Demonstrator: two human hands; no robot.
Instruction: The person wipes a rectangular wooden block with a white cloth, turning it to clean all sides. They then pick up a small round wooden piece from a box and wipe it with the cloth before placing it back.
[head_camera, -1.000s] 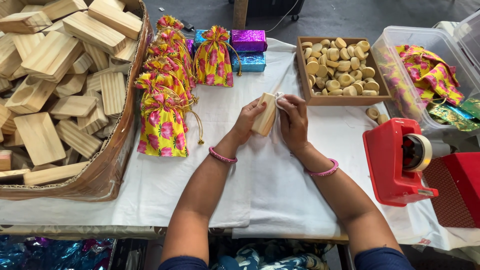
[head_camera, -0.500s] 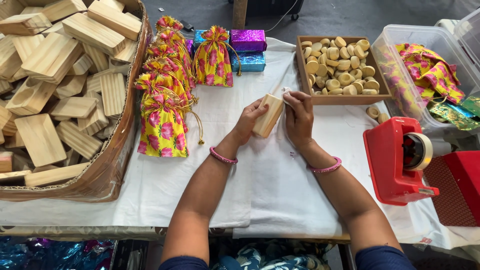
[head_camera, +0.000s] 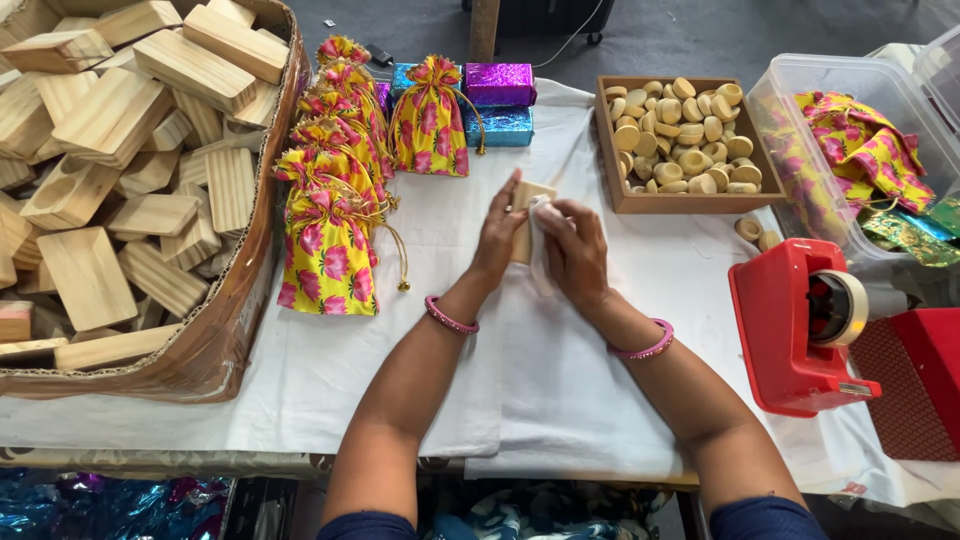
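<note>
A cardboard box (head_camera: 235, 340) heaped with pale wooden blocks (head_camera: 150, 150) fills the left of the white-covered counter (head_camera: 540, 390). Just beside it lies a row of yellow-and-pink drawstring pouches (head_camera: 330, 215), with shiny purple and blue gift boxes (head_camera: 500, 100) behind them.

At the centre, both forearms stretch forward from the near edge, each wrist wearing a pink bangle. The left hand (head_camera: 497, 235) is cupped around the left side of a small wooden block (head_camera: 527, 205), fingers pointing away from the body. The right hand (head_camera: 572, 250) presses a scrap of white material (head_camera: 540, 215) against the block's right face, fingers curled over it. The block stands tilted between the two hands, low over the counter.

Half a second earlier the block was held higher and further right, nearer the wooden tray; it now sits lower and closer to the body, with the hands drawn more tightly together.

To the right, the wooden tray (head_camera: 680, 200) holds small round pieces, followed by a clear plastic bin (head_camera: 790, 120) of patterned fabric and a red tape dispenser (head_camera: 800, 325).
</note>
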